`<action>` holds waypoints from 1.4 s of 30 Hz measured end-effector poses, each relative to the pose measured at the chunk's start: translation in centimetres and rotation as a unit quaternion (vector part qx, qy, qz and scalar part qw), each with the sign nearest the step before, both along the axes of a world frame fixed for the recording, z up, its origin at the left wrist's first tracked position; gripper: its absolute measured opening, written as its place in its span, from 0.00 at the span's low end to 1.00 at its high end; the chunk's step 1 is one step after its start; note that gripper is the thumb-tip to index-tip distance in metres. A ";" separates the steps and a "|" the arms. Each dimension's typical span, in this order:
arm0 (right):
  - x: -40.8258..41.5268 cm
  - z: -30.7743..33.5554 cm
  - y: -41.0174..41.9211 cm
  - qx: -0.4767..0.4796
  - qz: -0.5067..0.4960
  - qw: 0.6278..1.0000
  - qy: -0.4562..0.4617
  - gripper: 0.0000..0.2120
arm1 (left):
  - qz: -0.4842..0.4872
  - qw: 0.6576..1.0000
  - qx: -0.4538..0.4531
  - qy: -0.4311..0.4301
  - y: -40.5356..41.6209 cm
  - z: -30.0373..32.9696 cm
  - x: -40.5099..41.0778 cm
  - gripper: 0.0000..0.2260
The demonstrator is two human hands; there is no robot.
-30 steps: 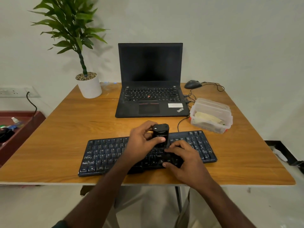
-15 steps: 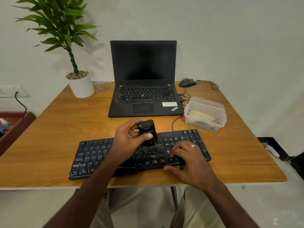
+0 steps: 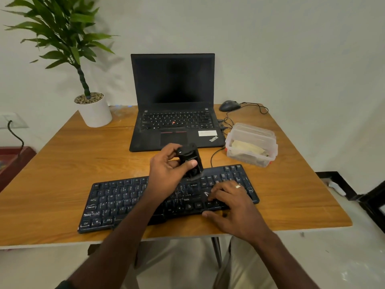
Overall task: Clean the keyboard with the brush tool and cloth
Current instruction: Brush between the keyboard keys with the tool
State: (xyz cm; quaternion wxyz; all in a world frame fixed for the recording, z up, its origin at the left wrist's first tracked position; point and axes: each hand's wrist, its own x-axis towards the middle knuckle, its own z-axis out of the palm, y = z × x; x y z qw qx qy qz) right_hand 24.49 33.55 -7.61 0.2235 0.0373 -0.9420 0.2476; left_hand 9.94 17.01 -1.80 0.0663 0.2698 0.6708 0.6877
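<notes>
A black keyboard [image 3: 116,203] lies along the front of the wooden table [image 3: 62,163]. My left hand [image 3: 166,172] grips a small black brush tool [image 3: 190,161] upright, its lower end touching the keys near the keyboard's upper middle. My right hand [image 3: 231,207] rests on the right part of the keyboard, fingers bent down onto the keys and thumb at its front edge. A pale cloth [image 3: 248,148] lies folded inside a clear plastic box [image 3: 252,159] to the right of the laptop.
A black laptop [image 3: 175,113] stands open behind the keyboard. A potted plant in a white pot [image 3: 94,112] is at the back left. A wired mouse [image 3: 229,105] sits at the back right, its cables running beside the box. The table's front edge is just under my forearms.
The view has shifted a little. My left hand has tilted and moved the brush tool slightly towards the keyboard's far edge. My right hand has slid a bit to the right over the keys.
</notes>
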 end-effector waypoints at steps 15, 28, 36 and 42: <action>1.0 -0.2 4.0 0.002 -0.011 0.999 0.037 0.21 | -0.078 0.997 -0.009 -0.012 5.0 -1.0 2.2 0.15; 1.3 -0.1 3.7 -0.001 -0.028 0.999 0.030 0.22 | -0.099 0.993 -0.068 -0.016 3.8 0.0 1.3 0.15; 1.4 -0.2 3.7 -0.003 -0.026 0.999 0.028 0.21 | -0.047 0.999 -0.015 0.015 7.1 -0.9 2.5 0.14; 1.8 0.2 4.8 -0.043 -0.003 0.999 0.004 0.18 | -0.006 1.000 0.018 0.002 4.3 -0.2 1.3 0.13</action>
